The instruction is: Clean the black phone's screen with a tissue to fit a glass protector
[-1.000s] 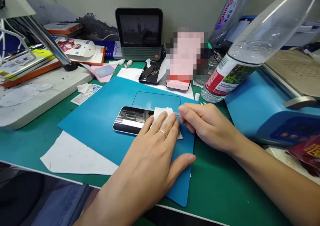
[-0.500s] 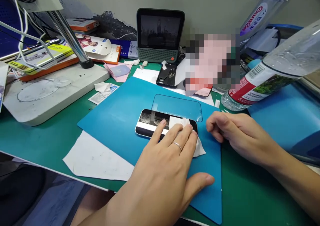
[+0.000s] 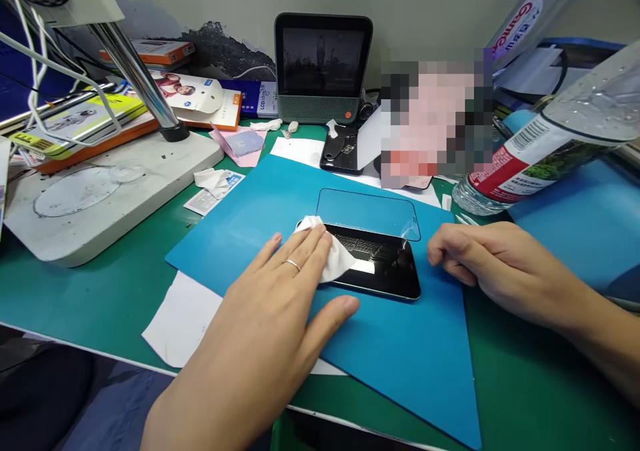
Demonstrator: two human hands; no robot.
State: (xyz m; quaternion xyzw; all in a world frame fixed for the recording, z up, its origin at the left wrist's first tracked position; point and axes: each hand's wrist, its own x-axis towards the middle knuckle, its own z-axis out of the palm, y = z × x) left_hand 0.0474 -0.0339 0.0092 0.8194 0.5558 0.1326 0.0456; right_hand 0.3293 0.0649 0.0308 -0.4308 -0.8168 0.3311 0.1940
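My left hand [image 3: 270, 304] lies with its fingers stretched out, pressing a white wipe [image 3: 340, 258] onto the left end of a smartphone [image 3: 390, 281]. The phone lies face up, its dark glass reflecting light; the wipe and fingers cover its left part. Just behind it, a clear screen protector [image 3: 370, 204] with a thin black border rests on the blue mat [image 3: 240, 211]. My right hand [image 3: 490, 264] is curled into a loose fist at the mat's right edge, right of the phone. The inside of that fist is hidden.
A tilted water bottle [image 3: 540, 144] stands behind my right hand. At the back are a tablet-like display [image 3: 323, 64] and a dark phone [image 3: 343, 148]. A lamp base [image 3: 100, 198] and several boxes [image 3: 85, 121] fill the left. White paper [image 3: 180, 324] sticks out under the mat.
My left hand has slid the wipe from the phone's right end to its left end, uncovering the right part of the screen. My right hand keeps its curled pose. The view has shifted slightly.
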